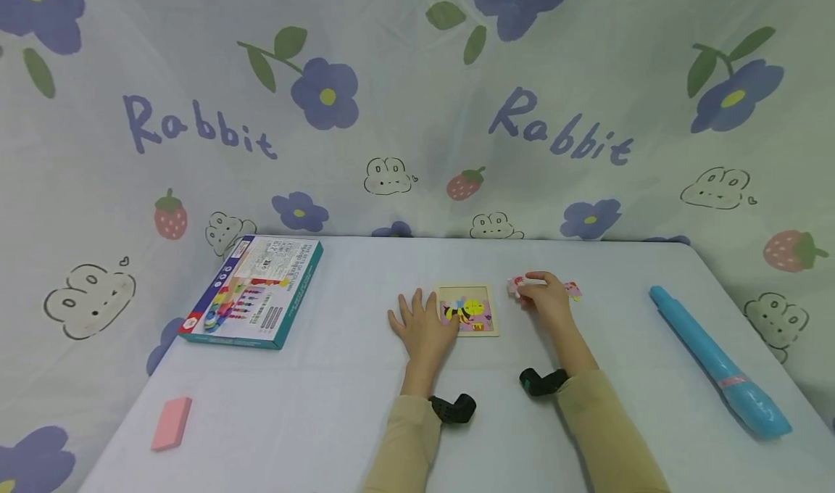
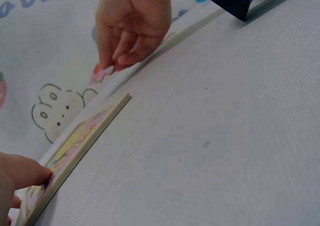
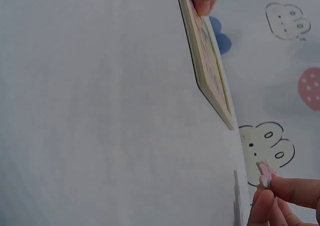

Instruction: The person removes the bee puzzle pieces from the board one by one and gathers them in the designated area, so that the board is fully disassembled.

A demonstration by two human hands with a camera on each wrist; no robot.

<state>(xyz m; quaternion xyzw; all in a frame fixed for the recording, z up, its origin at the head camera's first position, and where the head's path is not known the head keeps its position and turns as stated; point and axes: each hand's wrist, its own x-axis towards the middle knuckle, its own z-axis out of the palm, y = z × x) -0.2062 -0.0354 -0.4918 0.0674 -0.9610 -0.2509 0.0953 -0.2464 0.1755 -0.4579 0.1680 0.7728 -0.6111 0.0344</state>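
The spread-fingered left hand [image 1: 424, 333] likely steadies the square wooden bee puzzle [image 1: 470, 312]; the right hand [image 1: 550, 301] pinches a small pink piece [image 3: 267, 171].

pink piece [image 3: 267, 170] partly hidden by right hand [image 1: 549, 301]

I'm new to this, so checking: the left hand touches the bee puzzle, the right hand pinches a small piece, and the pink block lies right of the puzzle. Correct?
No: the head view shows the pink block left of the bee puzzle. The left hand touches it, and the right hand pinches a small piece.
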